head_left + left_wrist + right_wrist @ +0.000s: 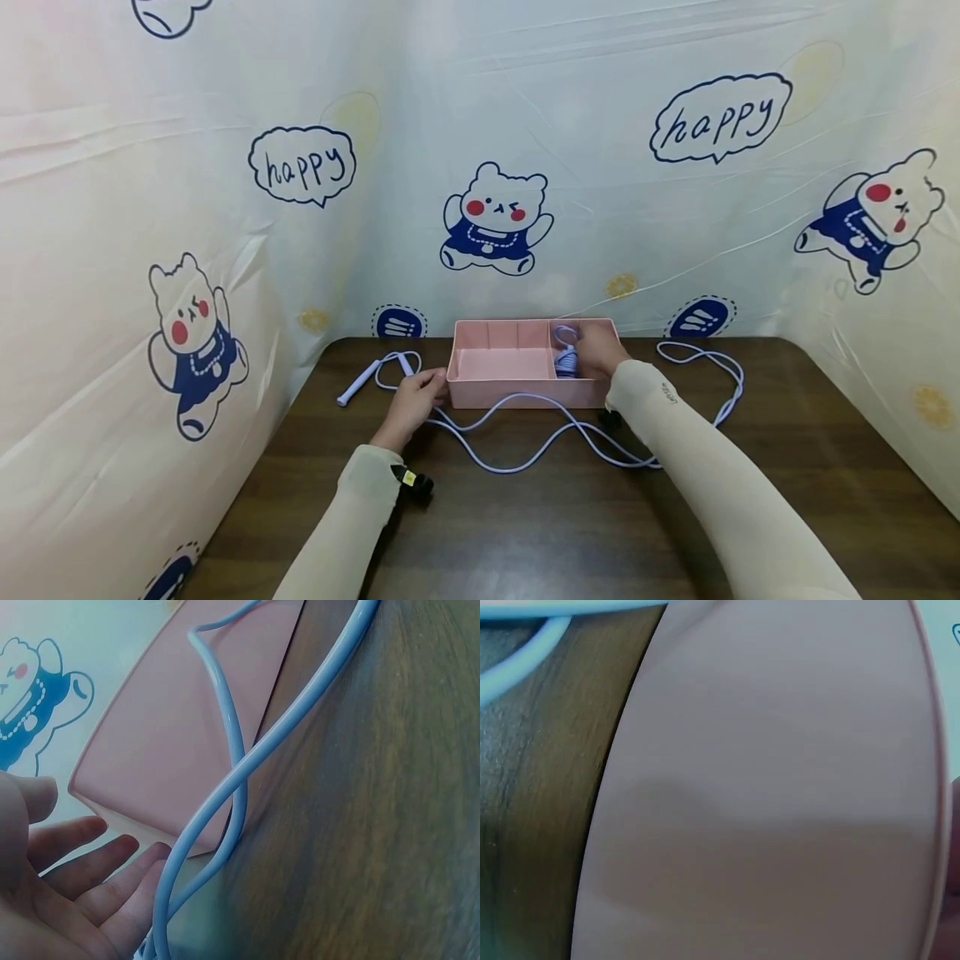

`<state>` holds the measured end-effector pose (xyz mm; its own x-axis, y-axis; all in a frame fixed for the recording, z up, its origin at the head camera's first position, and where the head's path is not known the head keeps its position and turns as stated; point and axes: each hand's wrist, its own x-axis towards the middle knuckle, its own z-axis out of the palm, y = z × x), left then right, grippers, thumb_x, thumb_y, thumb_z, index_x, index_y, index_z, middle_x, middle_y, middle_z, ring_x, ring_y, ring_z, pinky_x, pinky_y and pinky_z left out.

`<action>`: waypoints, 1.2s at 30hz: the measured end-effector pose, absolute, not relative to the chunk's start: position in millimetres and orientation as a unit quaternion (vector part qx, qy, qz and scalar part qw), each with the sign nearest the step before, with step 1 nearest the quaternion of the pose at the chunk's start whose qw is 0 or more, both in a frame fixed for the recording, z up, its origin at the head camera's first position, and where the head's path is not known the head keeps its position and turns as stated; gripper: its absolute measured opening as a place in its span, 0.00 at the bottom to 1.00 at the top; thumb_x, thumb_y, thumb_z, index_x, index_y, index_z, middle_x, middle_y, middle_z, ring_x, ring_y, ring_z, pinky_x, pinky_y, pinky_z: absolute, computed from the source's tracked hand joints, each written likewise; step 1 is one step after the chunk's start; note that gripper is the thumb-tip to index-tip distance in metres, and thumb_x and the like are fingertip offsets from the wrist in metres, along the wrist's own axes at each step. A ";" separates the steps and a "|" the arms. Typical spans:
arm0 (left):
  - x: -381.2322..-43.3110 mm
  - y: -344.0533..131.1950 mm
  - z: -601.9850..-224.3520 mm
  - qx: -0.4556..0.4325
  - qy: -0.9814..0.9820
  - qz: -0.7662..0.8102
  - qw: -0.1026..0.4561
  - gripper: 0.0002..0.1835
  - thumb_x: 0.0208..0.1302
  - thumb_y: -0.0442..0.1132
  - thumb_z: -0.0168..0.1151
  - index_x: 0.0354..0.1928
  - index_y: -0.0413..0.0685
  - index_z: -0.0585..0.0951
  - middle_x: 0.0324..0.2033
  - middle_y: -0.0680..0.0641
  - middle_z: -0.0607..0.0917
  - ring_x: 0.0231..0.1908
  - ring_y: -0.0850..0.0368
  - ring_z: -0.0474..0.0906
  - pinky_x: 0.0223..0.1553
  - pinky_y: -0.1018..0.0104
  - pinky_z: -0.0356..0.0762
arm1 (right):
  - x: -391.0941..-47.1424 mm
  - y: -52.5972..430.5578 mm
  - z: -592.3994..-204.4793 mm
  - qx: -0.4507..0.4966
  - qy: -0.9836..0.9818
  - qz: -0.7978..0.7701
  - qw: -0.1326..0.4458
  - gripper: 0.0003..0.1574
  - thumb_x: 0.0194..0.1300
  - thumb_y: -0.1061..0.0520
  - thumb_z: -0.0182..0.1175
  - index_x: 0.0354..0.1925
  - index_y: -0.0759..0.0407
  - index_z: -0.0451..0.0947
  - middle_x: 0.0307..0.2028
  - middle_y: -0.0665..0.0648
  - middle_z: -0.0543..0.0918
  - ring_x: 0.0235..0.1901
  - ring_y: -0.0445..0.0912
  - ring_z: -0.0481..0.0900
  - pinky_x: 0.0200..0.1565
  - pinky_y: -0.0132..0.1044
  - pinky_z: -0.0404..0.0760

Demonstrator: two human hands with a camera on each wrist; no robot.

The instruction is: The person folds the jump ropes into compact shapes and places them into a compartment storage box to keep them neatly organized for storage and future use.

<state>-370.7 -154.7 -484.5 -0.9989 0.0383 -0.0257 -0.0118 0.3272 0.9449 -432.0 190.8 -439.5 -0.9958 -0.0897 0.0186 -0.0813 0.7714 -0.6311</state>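
A pink divided box (498, 393) sits toward the back of the table. My left hand (416, 397) is at the box's left end; in the left wrist view its fingers (112, 889) are loosely extended against that end wall. My right hand (598, 347) reaches down into the right compartment, its fingertips hidden. Beside it in that compartment stands a coiled lilac-blue cord (566, 362) with a loop on top. A jump rope (517, 469) of similar colour lies across the front of the box, with two handles (358, 383) showing at the left.
The brown wooden table (510, 533) has a printed curtain (585, 208) round its back and sides. More of the rope (738, 383) curves round on the right, beyond my right forearm. The box's wider left compartment shows a bare floor.
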 end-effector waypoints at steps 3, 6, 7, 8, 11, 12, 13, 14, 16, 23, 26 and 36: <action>-371.2 -155.8 -484.1 0.012 0.813 0.582 0.021 0.24 0.75 0.52 0.50 0.61 0.44 0.76 0.56 0.42 0.79 0.51 0.47 0.80 0.51 0.51 0.76 | -427.1 192.1 -433.8 -0.057 0.949 -0.308 -0.024 0.24 0.68 0.67 0.44 0.60 0.61 0.74 0.49 0.61 0.80 0.45 0.54 0.76 0.51 0.50 0.74; -370.7 -157.2 -483.6 0.021 0.809 0.588 0.009 0.22 0.75 0.49 0.51 0.60 0.42 0.77 0.54 0.41 0.80 0.50 0.46 0.80 0.50 0.51 0.76 | -421.1 193.6 -425.8 -0.054 0.948 -0.311 -0.038 0.25 0.72 0.63 0.42 0.64 0.63 0.69 0.58 0.64 0.75 0.55 0.56 0.73 0.58 0.55 0.70; -370.0 -157.3 -483.6 0.025 0.807 0.591 0.006 0.21 0.75 0.48 0.52 0.60 0.41 0.77 0.54 0.40 0.80 0.49 0.46 0.80 0.50 0.51 0.77 | -418.8 195.1 -423.4 -0.050 0.945 -0.322 -0.035 0.25 0.73 0.63 0.42 0.65 0.64 0.67 0.60 0.65 0.74 0.57 0.57 0.72 0.59 0.55 0.69; -369.5 -157.5 -483.3 0.028 0.805 0.592 0.001 0.21 0.75 0.46 0.52 0.60 0.40 0.77 0.53 0.40 0.81 0.49 0.46 0.81 0.50 0.51 0.77 | -417.1 196.7 -421.4 -0.042 0.941 -0.335 -0.030 0.25 0.72 0.63 0.43 0.66 0.64 0.67 0.60 0.65 0.73 0.58 0.58 0.71 0.59 0.56 0.69; -367.7 -159.7 -480.6 0.033 0.806 0.591 -0.006 0.20 0.75 0.44 0.52 0.60 0.38 0.76 0.53 0.38 0.80 0.48 0.46 0.81 0.49 0.52 0.78 | -412.0 200.9 -416.9 -0.033 0.933 -0.358 -0.013 0.27 0.70 0.65 0.45 0.66 0.62 0.66 0.61 0.65 0.72 0.59 0.58 0.71 0.58 0.55 0.70; -367.4 -161.6 -479.0 0.033 0.807 0.589 -0.006 0.21 0.75 0.44 0.52 0.61 0.38 0.75 0.53 0.39 0.80 0.48 0.45 0.81 0.49 0.52 0.78 | -410.6 202.3 -416.0 -0.034 0.932 -0.360 -0.011 0.27 0.70 0.66 0.45 0.66 0.61 0.67 0.60 0.64 0.73 0.58 0.58 0.71 0.57 0.55 0.70; -367.4 -163.9 -477.5 0.033 0.810 0.586 -0.006 0.21 0.75 0.44 0.52 0.61 0.39 0.75 0.54 0.39 0.80 0.49 0.45 0.81 0.49 0.53 0.78 | -409.1 203.8 -415.7 -0.037 0.932 -0.361 -0.011 0.27 0.70 0.66 0.45 0.65 0.60 0.67 0.60 0.64 0.72 0.58 0.58 0.71 0.57 0.55 0.71; -367.2 -166.5 -475.7 0.034 0.812 0.583 -0.007 0.21 0.75 0.45 0.51 0.62 0.39 0.75 0.54 0.38 0.79 0.49 0.45 0.80 0.49 0.53 0.78 | -407.3 205.0 -414.9 -0.042 0.933 -0.358 -0.015 0.27 0.69 0.66 0.44 0.65 0.60 0.68 0.60 0.64 0.73 0.58 0.58 0.71 0.57 0.55 0.71; -366.6 -172.7 -472.4 0.037 0.814 0.580 -0.011 0.21 0.75 0.45 0.51 0.61 0.39 0.75 0.55 0.38 0.79 0.50 0.44 0.80 0.49 0.53 0.78 | -402.8 207.5 -412.7 -0.062 0.933 -0.354 -0.026 0.26 0.70 0.66 0.43 0.64 0.60 0.69 0.59 0.63 0.74 0.57 0.57 0.72 0.57 0.55 0.71; -365.6 -199.6 -467.8 0.045 0.820 0.570 -0.013 0.20 0.75 0.43 0.53 0.60 0.35 0.75 0.53 0.32 0.78 0.50 0.40 0.79 0.50 0.50 0.76 | -382.8 218.5 -402.2 -0.109 0.930 -0.344 -0.072 0.21 0.74 0.61 0.45 0.61 0.61 0.73 0.56 0.63 0.76 0.53 0.55 0.74 0.56 0.55 0.72; -365.1 -213.1 -466.7 0.049 0.825 0.562 -0.018 0.21 0.75 0.42 0.52 0.59 0.32 0.75 0.52 0.31 0.78 0.50 0.37 0.78 0.50 0.48 0.76 | -374.4 223.1 -399.1 -0.128 0.928 -0.337 -0.090 0.19 0.74 0.61 0.47 0.59 0.61 0.74 0.55 0.63 0.77 0.52 0.55 0.75 0.54 0.55 0.73; -362.2 -248.3 -455.4 0.038 0.863 0.504 -0.027 0.19 0.75 0.41 0.53 0.58 0.32 0.76 0.51 0.31 0.79 0.49 0.36 0.79 0.47 0.48 0.78 | -349.8 229.6 -400.6 -0.178 0.921 -0.323 -0.129 0.16 0.72 0.61 0.53 0.55 0.60 0.78 0.46 0.59 0.80 0.42 0.53 0.77 0.46 0.51 0.79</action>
<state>-362.2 -248.3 -455.4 -0.9957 0.0377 0.0846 0.0923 0.4898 0.8669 -349.8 229.6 -400.6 -0.9034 -0.2440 0.3527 -0.4108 0.7283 -0.5485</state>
